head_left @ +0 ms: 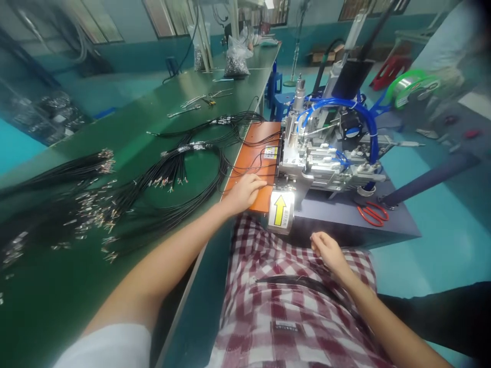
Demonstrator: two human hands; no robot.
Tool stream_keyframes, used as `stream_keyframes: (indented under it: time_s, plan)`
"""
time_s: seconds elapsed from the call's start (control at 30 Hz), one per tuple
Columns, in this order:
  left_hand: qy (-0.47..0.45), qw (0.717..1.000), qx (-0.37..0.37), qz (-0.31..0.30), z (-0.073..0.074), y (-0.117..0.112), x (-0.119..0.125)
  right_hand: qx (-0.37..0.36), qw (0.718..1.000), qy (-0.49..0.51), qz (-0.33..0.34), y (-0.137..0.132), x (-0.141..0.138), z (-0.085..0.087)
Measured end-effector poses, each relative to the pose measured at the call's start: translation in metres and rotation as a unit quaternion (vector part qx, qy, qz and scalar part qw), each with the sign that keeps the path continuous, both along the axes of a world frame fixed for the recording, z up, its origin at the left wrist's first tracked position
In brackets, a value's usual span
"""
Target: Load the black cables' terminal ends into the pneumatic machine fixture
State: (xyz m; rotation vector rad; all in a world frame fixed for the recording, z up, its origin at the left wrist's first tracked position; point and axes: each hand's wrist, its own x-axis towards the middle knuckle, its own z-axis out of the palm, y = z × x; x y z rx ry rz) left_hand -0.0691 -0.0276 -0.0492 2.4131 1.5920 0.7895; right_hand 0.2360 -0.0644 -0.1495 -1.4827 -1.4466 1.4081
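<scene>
My left hand point(245, 194) rests over the orange board point(261, 134), its fingers pinched together at the front of the machine point(318, 158). Whatever is between those fingertips is hidden or too thin to make out. Just beyond them, several thin black cables run across the board into the machine's metal clamps. A cover with a yellow arrow label point(281, 210) sits right of this hand. My right hand point(328, 250) hovers above the checkered apron point(268, 266), near the machine table's front edge. Its fingers are curled closed, and anything in them is too small to name.
Bundles of black cables point(203, 148) lie on the green table point(134, 117) at left. Red-handled scissors point(373, 213) lie on the grey machine table point(326, 212). A green wire spool point(416, 88) stands behind at right. A plastic bag of small parts point(237, 64) stands farther back.
</scene>
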Motion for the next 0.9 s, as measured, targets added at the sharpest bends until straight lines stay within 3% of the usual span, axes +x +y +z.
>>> stream_keyframes:
  time_s: [0.27,0.5,0.77,0.9]
  plan:
    - [-0.007,1.000,0.027,-0.003,0.005,0.001,-0.001,0.005,1.000,-0.002,0.014,0.002,-0.011,-0.008]
    - [-0.001,1.000,0.018,0.012,0.006,-0.001,-0.003,-0.040,0.999,0.000,0.004,0.001,-0.010,-0.008]
    - [-0.013,0.999,0.018,0.024,0.002,0.052,-0.004,-0.074,0.997,-0.009,0.021,0.000,-0.014,-0.021]
    - [-0.018,0.999,0.021,0.023,0.000,0.060,-0.006,-0.075,0.997,-0.001,0.032,-0.003,-0.016,-0.024]
